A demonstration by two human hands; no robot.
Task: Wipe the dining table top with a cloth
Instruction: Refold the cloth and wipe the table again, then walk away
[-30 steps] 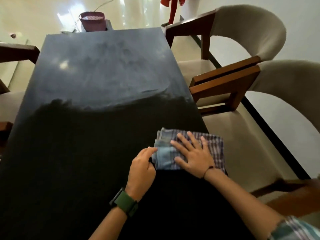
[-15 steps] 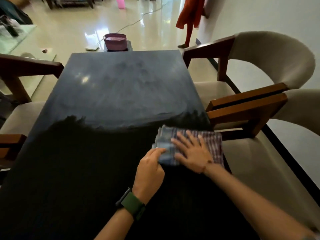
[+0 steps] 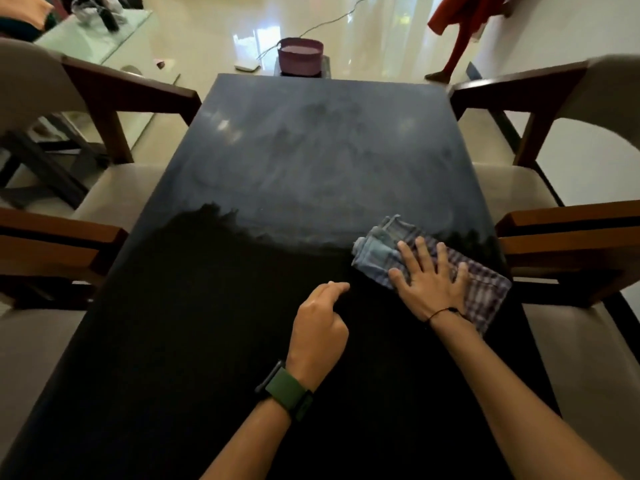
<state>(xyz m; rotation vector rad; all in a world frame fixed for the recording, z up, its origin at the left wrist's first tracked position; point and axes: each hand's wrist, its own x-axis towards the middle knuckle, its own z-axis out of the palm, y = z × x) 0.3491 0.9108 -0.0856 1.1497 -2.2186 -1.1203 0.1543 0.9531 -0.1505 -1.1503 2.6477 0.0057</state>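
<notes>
A folded checked cloth (image 3: 384,249) in blue and purple lies on the dark dining table top (image 3: 277,161), near its right edge. My right hand (image 3: 429,282) presses flat on the cloth with fingers spread. My left hand (image 3: 320,327), with a green watch strap on the wrist, rests on the bare table a little left of the cloth; its fingers are loosely curled and hold nothing. The far half of the table looks dull and smeared, the near half dark.
Upholstered wooden armchairs stand close along both sides, two on the right (image 3: 568,230) and two on the left (image 3: 69,109). A purple tub (image 3: 300,57) sits on a stool beyond the far edge. A cable runs over the glossy floor (image 3: 214,26).
My left hand has let go of the cloth's left edge and now lies apart from it. My right hand has pushed the cloth further up the table. The camera has tilted up.
</notes>
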